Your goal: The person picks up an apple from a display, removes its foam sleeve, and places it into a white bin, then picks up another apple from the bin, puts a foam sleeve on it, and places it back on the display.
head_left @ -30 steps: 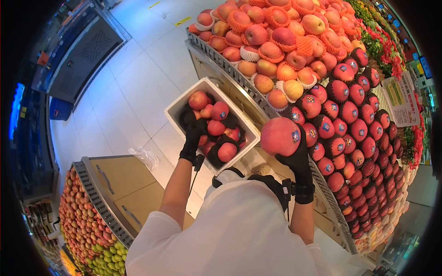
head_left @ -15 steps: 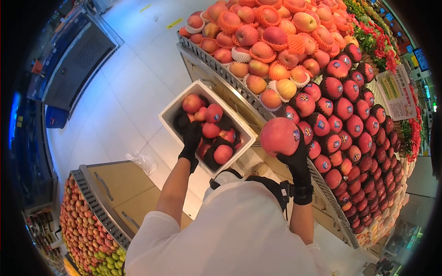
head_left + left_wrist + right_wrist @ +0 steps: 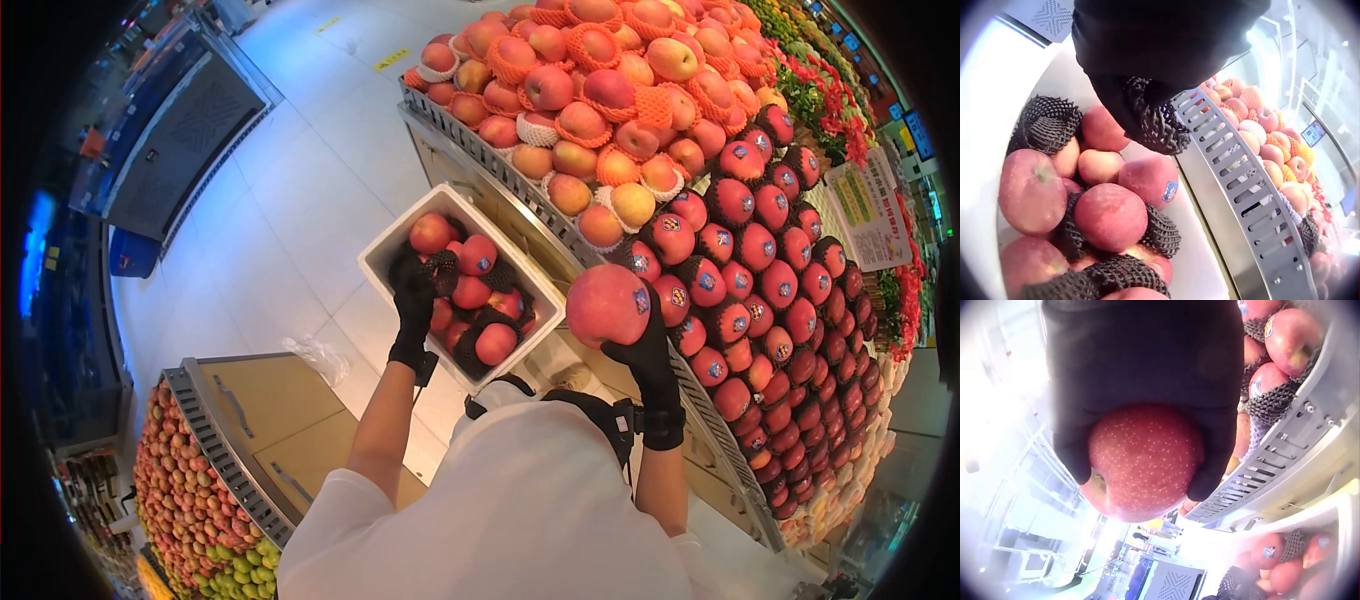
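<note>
A: A large round red apple [image 3: 607,304] with a small sticker is cupped in the black-gloved right hand [image 3: 645,345]. It is held up just off the edge of the sloped display of red apples in black netting [image 3: 760,260].

B: In the right wrist view the fingers are seen curled round it, with the palm behind. How is it judged to handle?

A: Firm and fairly heavy for one hand. The skin is smooth, so it is likely slippery against a glove, and bruising is to be expected from a knock or a hard squeeze. A broad cupped hold round the widest part is judged safest, rather than fingertips.

B: And which way is it pointed?

A: No real long axis is offered, as it is nearly round. A dimple [image 3: 1099,481] is seen low on the left in the right wrist view, so the core is judged to lie sideways across the palm. The sticker is turned towards the display.

B: And the left hand [image 3: 412,290]?

A: A black foam net sleeve [image 3: 1157,125] is pinched in its gloved fingers above the white rectangular box [image 3: 398,225] of apples. The net is judged light, soft and stretchy, and is best taken by its edge.
</note>
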### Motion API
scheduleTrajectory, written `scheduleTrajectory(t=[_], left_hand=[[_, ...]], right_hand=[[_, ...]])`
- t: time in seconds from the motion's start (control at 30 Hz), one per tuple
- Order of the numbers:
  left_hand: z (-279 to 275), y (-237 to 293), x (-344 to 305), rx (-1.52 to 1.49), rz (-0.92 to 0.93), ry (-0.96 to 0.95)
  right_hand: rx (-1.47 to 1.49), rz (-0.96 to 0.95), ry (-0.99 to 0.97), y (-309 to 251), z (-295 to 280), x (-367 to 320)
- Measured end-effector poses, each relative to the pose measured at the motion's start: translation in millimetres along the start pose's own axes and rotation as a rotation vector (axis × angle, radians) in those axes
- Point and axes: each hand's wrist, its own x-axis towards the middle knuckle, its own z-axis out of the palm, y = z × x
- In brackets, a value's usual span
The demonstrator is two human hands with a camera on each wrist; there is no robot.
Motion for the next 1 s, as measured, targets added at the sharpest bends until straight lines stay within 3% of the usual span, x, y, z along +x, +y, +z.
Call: scheduleTrajectory(t=[0.1,0.2,0.3,0.4,0.5,0.6,0.7,0.8,0.9,1.0], left_hand=[[4,-46,4,0.150,0.189,0.101],[-2,-77,5,-0.080,-0.083,-0.345],[10,2,-1,-0.371,-0.359,-0.413],[25,10,-3,-0.325,-0.162,-0.342],[27,31,2,-0.340,-0.183,-0.446],[30,18,9,-0.287,-0.120,-0.453],[33,40,2,-0.346,-0.261,-0.390],[38,36,4,-0.238,-0.077,-0.365],[38,37,8,-0.306,-0.098,-0.375],[32,-7,10,-0.526,-0.303,-0.305]], right_hand=[[-0.001,-0.008,-0.001,-1,0,0],[0.022,-0.015,0.000,2,0,0],[0.033,-0.006,-0.001,4,-1,-1],[0.022,0.003,0.001,1,-3,-3],[-0.011,-0.014,0.007,3,-4,-3],[0.016,-0.006,0.007,7,-4,-3],[0.025,0.019,0.018,6,-6,-5],[0.036,0.026,0.030,6,-5,-8],[0.021,0.022,0.022,6,-7,-8],[-0.020,0.006,0.024,8,-9,-6]])
